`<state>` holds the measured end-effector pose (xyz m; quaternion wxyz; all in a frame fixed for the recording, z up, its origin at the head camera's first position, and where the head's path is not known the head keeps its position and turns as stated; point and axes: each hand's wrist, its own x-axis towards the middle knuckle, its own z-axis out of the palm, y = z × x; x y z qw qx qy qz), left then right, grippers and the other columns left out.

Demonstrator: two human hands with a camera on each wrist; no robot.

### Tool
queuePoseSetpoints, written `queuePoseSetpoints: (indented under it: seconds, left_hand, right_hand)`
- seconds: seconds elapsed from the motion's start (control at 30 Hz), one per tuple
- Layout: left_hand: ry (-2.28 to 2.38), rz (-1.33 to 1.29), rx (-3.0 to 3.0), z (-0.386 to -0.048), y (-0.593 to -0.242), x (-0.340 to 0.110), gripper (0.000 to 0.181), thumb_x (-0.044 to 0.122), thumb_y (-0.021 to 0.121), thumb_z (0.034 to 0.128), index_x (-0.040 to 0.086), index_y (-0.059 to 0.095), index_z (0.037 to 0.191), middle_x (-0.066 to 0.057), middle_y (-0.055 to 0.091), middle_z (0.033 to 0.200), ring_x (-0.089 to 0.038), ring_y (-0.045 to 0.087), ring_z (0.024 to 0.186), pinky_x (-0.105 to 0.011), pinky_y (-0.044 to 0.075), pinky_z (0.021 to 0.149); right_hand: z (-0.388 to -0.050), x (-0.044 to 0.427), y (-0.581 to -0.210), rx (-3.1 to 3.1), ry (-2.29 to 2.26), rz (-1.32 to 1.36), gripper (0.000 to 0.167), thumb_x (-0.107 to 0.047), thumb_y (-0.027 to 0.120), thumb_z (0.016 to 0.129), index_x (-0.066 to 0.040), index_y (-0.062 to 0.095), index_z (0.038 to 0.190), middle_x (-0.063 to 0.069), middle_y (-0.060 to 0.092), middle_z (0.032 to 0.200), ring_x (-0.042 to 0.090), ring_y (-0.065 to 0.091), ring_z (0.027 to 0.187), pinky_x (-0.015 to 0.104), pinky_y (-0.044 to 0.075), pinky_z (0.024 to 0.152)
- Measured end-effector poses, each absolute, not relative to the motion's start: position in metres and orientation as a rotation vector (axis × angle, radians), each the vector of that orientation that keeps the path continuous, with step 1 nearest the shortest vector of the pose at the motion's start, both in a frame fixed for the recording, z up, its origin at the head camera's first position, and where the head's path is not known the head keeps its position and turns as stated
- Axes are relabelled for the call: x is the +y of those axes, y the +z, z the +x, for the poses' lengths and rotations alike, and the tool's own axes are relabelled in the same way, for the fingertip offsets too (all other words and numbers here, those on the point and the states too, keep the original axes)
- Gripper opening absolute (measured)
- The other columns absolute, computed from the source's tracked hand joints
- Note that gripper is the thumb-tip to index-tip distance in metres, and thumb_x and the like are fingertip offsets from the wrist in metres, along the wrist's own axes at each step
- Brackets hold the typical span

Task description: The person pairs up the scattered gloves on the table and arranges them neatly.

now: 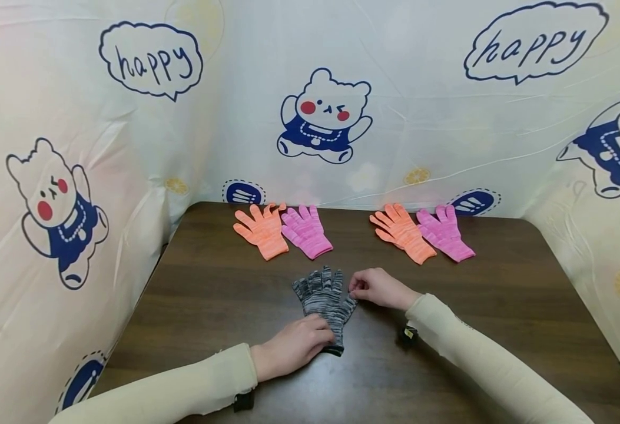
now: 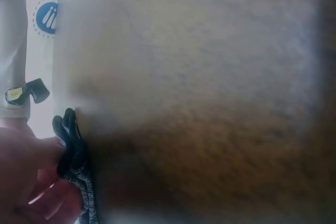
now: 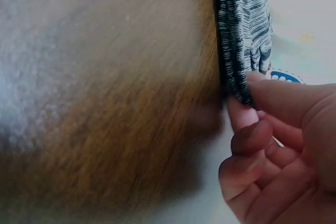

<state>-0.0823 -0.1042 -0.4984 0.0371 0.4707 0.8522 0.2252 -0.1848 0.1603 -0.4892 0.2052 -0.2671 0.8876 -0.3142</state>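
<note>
A grey-and-black knitted glove (image 1: 324,303) lies on the table in the head view, fingers spread toward the back and dark cuff toward the front. My left hand (image 1: 298,346) lies over its lower left part, fingers curled at the cuff. The left wrist view shows the left hand's thumb and fingers (image 2: 50,150) against the bunched dark cuff (image 2: 73,153). At the glove's right side, my right hand (image 1: 381,288) pinches the tip of the glove's thumb. Close up, the right wrist view has this striped knit (image 3: 236,30) between thumb and forefinger.
Along the back of the brown table (image 1: 204,300) lie an orange glove (image 1: 264,232) and a pink glove (image 1: 308,232) at left. Another orange glove (image 1: 402,232) and pink glove (image 1: 446,232) lie at right. Printed cloth (image 1: 421,129) hangs behind and at the sides.
</note>
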Motion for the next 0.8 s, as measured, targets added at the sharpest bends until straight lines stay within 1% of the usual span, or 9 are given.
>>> queuePoseSetpoints:
  seconds: [0.17, 0.33, 0.43, 0.63, 0.8]
  left_hand:
    - [0.724, 1.421, 2.602, -0.084, -0.499, -0.105, 0.017, 0.011, 0.067, 0.1017, 0.014, 0.075, 0.116, 0.002, 0.068, 0.113, -0.012, 0.061, 0.109, -0.026, 0.052, 0.095]
    - [0.736, 1.443, 2.575, -0.086, -0.497, -0.106, 0.022, 0.013, 0.067, 0.1021, 0.012, 0.076, 0.123, -0.002, 0.07, 0.129, -0.016, 0.062, 0.121, -0.029, 0.05, 0.103]
    - [0.739, 1.44, 2.558, -0.089, -0.497, -0.107, 0.022, 0.015, 0.067, 0.1028, 0.012, 0.078, 0.121, -0.004, 0.068, 0.136, -0.016, 0.061, 0.127, -0.031, 0.049, 0.106]
    - [0.712, 1.421, 2.532, -0.091, -0.499, -0.107, 0.022, 0.018, 0.066, 0.104, 0.013, 0.078, 0.122, -0.003, 0.067, 0.138, -0.016, 0.06, 0.131, -0.032, 0.048, 0.108]
    - [0.742, 1.408, 2.519, -0.093, -0.499, -0.107, 0.026, 0.018, 0.068, 0.1027, 0.011, 0.075, 0.126, -0.004, 0.068, 0.136, -0.017, 0.061, 0.129, -0.033, 0.048, 0.107]
  right_hand:
    - [-0.184, 0.159, -0.492, 2.499, -0.852, -0.769, 0.004, -0.015, 0.075, 0.097, -0.013, 0.072, 0.094, -0.007, 0.066, 0.082, 0.008, 0.057, 0.073, 0.025, 0.052, 0.069]
    - [-0.184, 0.158, -0.494, 2.519, -0.832, -0.808, 0.004, -0.014, 0.075, 0.097, -0.014, 0.071, 0.094, -0.008, 0.065, 0.082, 0.007, 0.056, 0.073, 0.024, 0.051, 0.07]
    - [-0.185, 0.159, -0.494, 2.516, -0.835, -0.816, 0.004, -0.015, 0.074, 0.097, -0.013, 0.071, 0.095, -0.008, 0.065, 0.082, 0.007, 0.055, 0.073, 0.025, 0.051, 0.07]
    - [-0.185, 0.163, -0.488, 2.498, -0.831, -0.776, 0.005, -0.014, 0.076, 0.096, -0.013, 0.072, 0.093, -0.007, 0.066, 0.081, 0.008, 0.056, 0.072, 0.025, 0.052, 0.07]
    - [-0.187, 0.163, -0.488, 2.485, -0.82, -0.755, 0.005, -0.013, 0.076, 0.095, -0.013, 0.072, 0.093, -0.006, 0.065, 0.08, 0.009, 0.056, 0.072, 0.027, 0.052, 0.07]
